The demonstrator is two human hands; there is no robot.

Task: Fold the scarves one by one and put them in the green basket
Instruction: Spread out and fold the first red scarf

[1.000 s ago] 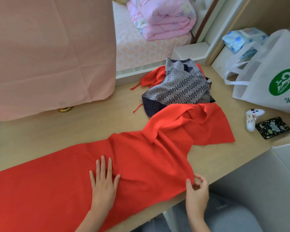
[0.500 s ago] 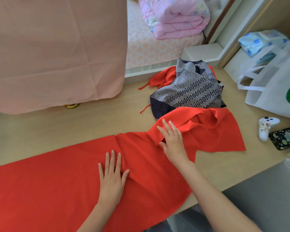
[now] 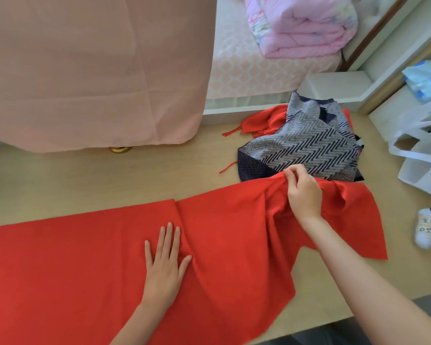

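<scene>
At right, a white tote bag (image 3: 423,175), contents unseen. The red scarf (image 3: 85,257) lies spread across the wooden desk (image 3: 110,180). The left hand (image 3: 166,265) rests flat on it, fingers straight. The right hand (image 3: 304,192) pinches its bunched far edge beside a herringbone scarf (image 3: 309,150). Beyond, a bed (image 3: 246,58) carries a folded pink quilt (image 3: 301,23).

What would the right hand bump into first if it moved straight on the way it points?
The right hand, pinching the red scarf, points away and slightly left. Almost at once it would likely meet the zigzag-patterned scarf heaped just beyond its fingers, though the heap's height is hard to judge.
</scene>
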